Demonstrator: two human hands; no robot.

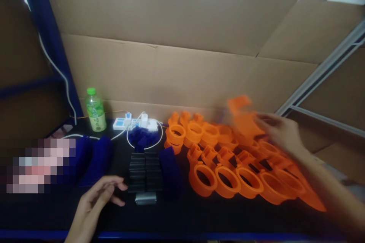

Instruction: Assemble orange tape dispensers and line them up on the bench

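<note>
Ringed parts (pixel 245 156) plain orange; blocks (pixel 154 174) black; bottle (pixel 96 110) green; cardboard (pixel 171 15) tan; power strip (pixel 119 123) white-and-blue.

Beyond the left hand (pixel 101 193) are one bottle (pixel 97 115), one strip (pixel 119 123); near it, three blue bars (pixel 98 155), one silver block (pixel 146 198); the right hand (pixel 278 131) holds one holder (pixel 247 124), at least eight nearby.

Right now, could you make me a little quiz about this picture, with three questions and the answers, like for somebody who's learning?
1. Which hand holds up a blurred orange plastic-looking part?
2. True or false: the clear plastic bottle with a green cap stands upright.
3. In front of the rows of black blocks lies one small block. Is it A) red, B) silvery or C) green?

Key:
1. The right hand.
2. True.
3. B.
</note>
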